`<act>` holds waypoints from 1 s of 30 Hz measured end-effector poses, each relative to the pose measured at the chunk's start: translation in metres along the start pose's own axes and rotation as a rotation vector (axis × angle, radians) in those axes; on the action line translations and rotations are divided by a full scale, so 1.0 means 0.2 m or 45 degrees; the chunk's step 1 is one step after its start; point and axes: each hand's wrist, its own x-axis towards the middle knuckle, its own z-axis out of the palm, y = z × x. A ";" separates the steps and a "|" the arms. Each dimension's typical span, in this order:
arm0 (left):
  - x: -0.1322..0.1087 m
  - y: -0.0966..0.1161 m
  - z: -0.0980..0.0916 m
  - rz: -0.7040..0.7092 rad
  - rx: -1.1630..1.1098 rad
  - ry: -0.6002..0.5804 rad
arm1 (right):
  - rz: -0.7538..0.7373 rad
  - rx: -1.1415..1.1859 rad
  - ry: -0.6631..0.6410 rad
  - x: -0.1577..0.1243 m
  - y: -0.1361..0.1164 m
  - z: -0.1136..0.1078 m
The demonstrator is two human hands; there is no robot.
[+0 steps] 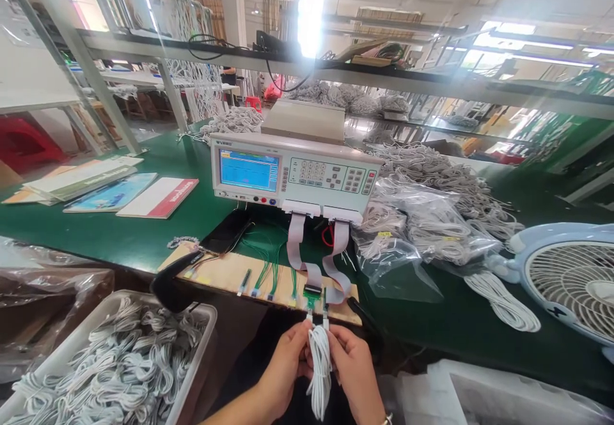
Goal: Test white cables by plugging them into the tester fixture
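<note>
My left hand (pixel 283 364) and my right hand (pixel 352 361) both grip a coiled white cable (pixel 319 374) at the table's near edge. The cable's two ends point up toward small green sockets (pixel 314 298) on a wooden test board (pixel 230 273). I cannot tell if the plugs are seated. Grey ribbon cables (pixel 300 246) run from the board up to a beige cable tester (pixel 295 172) with a lit blue screen (pixel 248 169).
A grey bin (pixel 189 380) of coiled white cables stands at the lower left. Clear bags of cables (pixel 412 233) lie right of the tester, with loose cable heaps behind. A pale blue fan (pixel 570 281) stands at the right. Papers and booklets (pixel 100 188) lie at the left.
</note>
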 end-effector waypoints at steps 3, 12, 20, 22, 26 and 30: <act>0.00 0.00 0.00 -0.002 0.006 -0.004 | 0.076 0.053 0.011 0.00 0.01 0.01; 0.01 0.00 -0.01 0.011 -0.008 -0.041 | 0.183 0.216 -0.024 0.00 -0.02 0.01; 0.02 0.01 -0.02 0.020 -0.051 -0.048 | 0.209 0.522 0.005 0.02 0.01 0.07; 0.02 0.02 -0.03 0.041 -0.045 -0.037 | 0.175 0.499 0.038 0.02 0.02 0.07; 0.04 0.06 -0.02 0.059 0.034 0.010 | 0.103 0.131 0.031 0.02 0.00 0.02; 0.08 0.12 0.00 -0.006 0.106 0.010 | 0.134 0.023 -0.038 0.05 -0.05 -0.03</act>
